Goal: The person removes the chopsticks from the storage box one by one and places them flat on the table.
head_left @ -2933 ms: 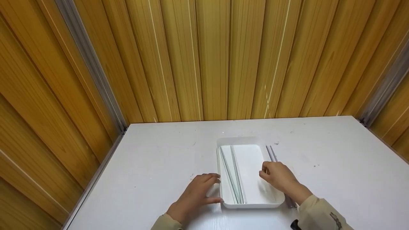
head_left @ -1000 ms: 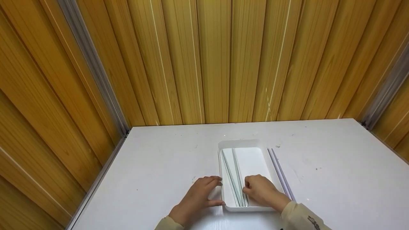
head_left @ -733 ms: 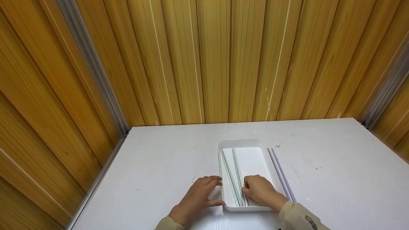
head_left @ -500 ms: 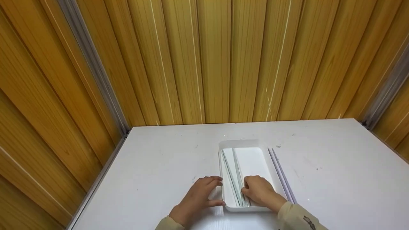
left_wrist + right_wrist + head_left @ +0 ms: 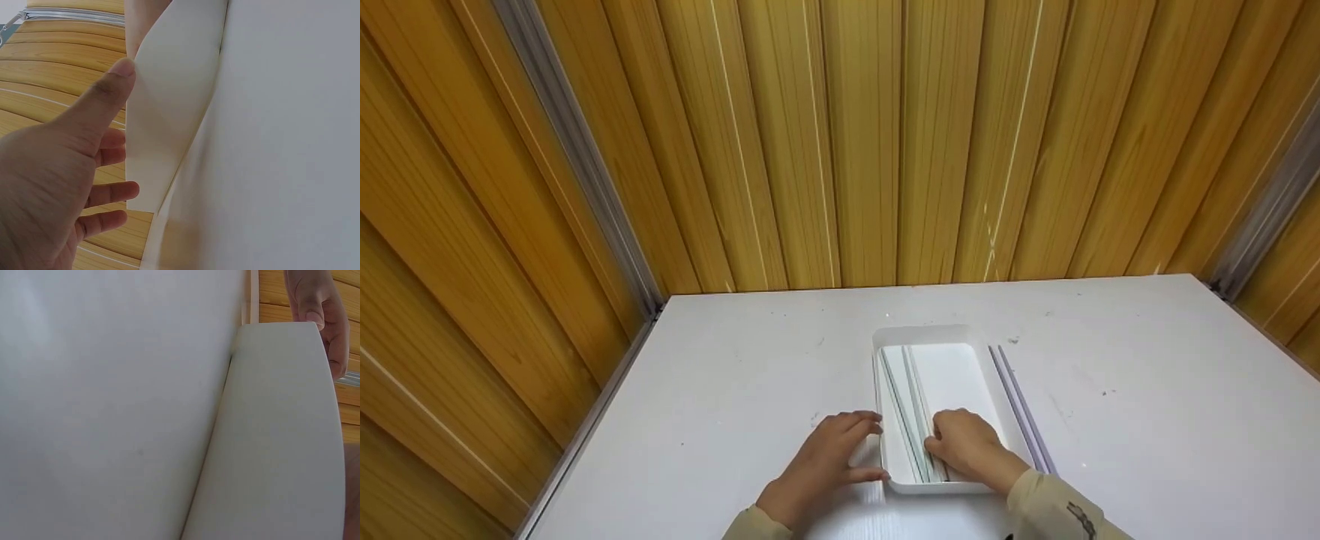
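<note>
A white rectangular tray (image 5: 941,487) sits on the table, with several thin pale-green chopsticks (image 5: 900,414) lying lengthwise in its left half. My right hand (image 5: 969,444) reaches inside the tray; its curled fingers and thumb pinch a pale chopstick close to the near end. The right wrist view has only the tray's outer wall (image 5: 270,427) in front, hiding most of that hand. At the tray's left side my left hand (image 5: 832,457) rests thumb and spread fingertips along the rim. In the left wrist view the left hand (image 5: 62,169) has its thumb at the rim.
Just outside the tray's right wall, two purple chopsticks (image 5: 1018,409) lie side by side on the white table (image 5: 750,375). Behind the table stands a wood-patterned wall (image 5: 862,150), with another along the left.
My right hand has come from the tray's right edge over to the pale chopsticks. In the last half second the pinched one has shifted slightly left. The left hand stays at the rim.
</note>
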Action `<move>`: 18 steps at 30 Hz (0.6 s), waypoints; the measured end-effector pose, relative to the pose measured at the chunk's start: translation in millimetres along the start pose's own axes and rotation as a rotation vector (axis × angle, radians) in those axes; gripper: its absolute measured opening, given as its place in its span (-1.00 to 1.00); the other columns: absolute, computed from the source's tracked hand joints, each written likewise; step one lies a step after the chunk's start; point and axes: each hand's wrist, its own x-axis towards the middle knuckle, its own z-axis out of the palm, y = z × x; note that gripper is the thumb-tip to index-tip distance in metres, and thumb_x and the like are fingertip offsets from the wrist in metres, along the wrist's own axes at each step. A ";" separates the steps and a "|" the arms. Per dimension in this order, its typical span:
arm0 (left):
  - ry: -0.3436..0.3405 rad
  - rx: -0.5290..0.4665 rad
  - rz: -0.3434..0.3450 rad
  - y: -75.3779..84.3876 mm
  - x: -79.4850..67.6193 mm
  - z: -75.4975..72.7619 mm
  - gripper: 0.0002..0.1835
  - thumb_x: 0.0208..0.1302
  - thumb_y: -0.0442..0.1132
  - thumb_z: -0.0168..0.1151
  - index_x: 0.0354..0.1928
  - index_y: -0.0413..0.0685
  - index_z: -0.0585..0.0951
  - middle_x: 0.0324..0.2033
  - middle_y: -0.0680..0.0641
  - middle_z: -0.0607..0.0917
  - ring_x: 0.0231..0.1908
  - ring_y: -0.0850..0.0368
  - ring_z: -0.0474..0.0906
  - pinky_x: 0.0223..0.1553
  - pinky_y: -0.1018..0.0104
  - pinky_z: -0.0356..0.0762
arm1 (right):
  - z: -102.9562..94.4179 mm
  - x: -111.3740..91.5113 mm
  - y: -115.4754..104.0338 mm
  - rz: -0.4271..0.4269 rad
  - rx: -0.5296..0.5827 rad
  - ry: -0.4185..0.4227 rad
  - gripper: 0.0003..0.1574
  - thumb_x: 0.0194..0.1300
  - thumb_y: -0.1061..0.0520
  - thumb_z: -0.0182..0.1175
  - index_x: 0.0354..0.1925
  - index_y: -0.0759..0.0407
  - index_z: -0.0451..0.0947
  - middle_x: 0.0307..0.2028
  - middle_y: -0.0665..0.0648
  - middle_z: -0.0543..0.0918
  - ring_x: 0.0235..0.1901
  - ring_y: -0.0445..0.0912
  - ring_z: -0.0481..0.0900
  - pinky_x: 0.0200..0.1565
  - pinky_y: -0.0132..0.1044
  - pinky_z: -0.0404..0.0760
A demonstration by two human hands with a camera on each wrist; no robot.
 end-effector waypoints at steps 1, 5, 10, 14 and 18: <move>0.002 -0.003 0.003 -0.1 -0.1 0.1 -0.45 0.05 0.22 0.33 -0.09 -0.03 0.55 0.05 0.04 0.63 0.02 0.13 0.59 0.02 0.31 0.57 | 0.1 0.1 -0.2 0.001 0.001 -0.003 -0.72 0.06 0.14 0.24 -0.66 0.13 0.37 -0.67 0.02 0.45 -0.61 -0.12 0.37 -0.57 -0.28 0.38; 0.009 -0.005 0.005 -0.2 -0.7 0.1 -0.45 0.05 0.23 0.33 -0.09 -0.02 0.56 0.05 0.03 0.63 0.03 0.13 0.59 0.02 0.30 0.58 | 0.6 0.8 -0.1 0.000 -0.005 -0.011 -0.72 0.07 0.14 0.23 -0.66 0.13 0.38 -0.67 0.03 0.47 -0.62 -0.12 0.37 -0.57 -0.27 0.40; 0.005 -0.007 -0.001 0.2 -1.0 -0.4 -0.45 0.06 0.24 0.30 -0.08 -0.02 0.56 0.06 0.03 0.63 0.03 0.13 0.59 0.04 0.29 0.57 | 0.2 0.8 0.3 -0.016 -0.009 -0.010 -0.76 0.08 0.14 0.23 -0.62 0.18 0.43 -0.64 0.06 0.54 -0.60 -0.11 0.43 -0.53 -0.23 0.51; 0.013 -0.015 0.002 0.2 -0.3 -0.1 -0.45 0.05 0.22 0.32 -0.09 -0.04 0.56 0.05 0.03 0.63 0.00 0.13 0.60 0.01 0.31 0.58 | 0.3 0.0 1.5 -0.025 -0.012 -0.001 -0.77 0.09 0.14 0.24 -0.60 0.19 0.46 -0.62 0.07 0.57 -0.59 -0.11 0.45 -0.51 -0.22 0.56; 0.013 -0.026 0.000 0.3 0.1 -0.1 -0.46 0.04 0.20 0.33 -0.09 -0.05 0.56 0.05 0.02 0.64 0.00 0.12 0.61 0.00 0.30 0.58 | 0.1 0.2 2.7 -0.016 -0.016 0.010 -0.74 0.09 0.12 0.26 -0.62 0.17 0.43 -0.64 0.06 0.54 -0.60 -0.11 0.42 -0.54 -0.22 0.50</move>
